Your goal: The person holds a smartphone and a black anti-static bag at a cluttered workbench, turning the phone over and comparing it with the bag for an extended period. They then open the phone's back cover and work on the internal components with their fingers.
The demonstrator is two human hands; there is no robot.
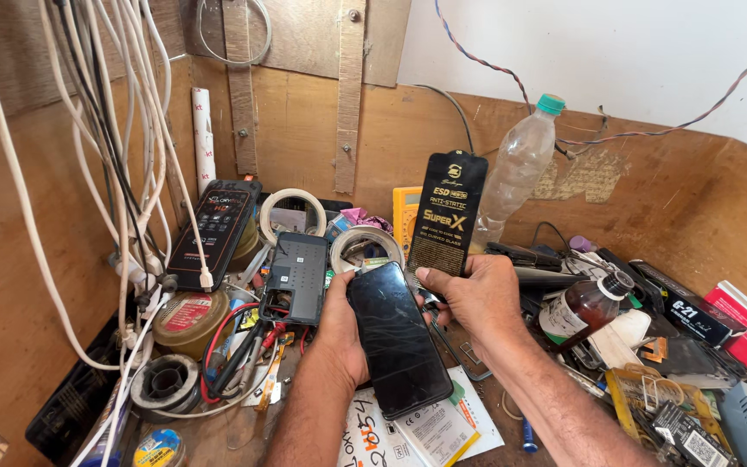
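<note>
Left hand [343,324] and right hand [475,294] both curled, gripping.

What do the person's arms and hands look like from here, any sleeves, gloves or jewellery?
Both forearms are bare right down to the bottom edge of the picture: no sleeves in view. The left hand and right hand wear no gloves. No watch, bracelet or ring shows on the visible wrists and fingers. The forearms are hairy. Nails are short and unpainted.
</note>
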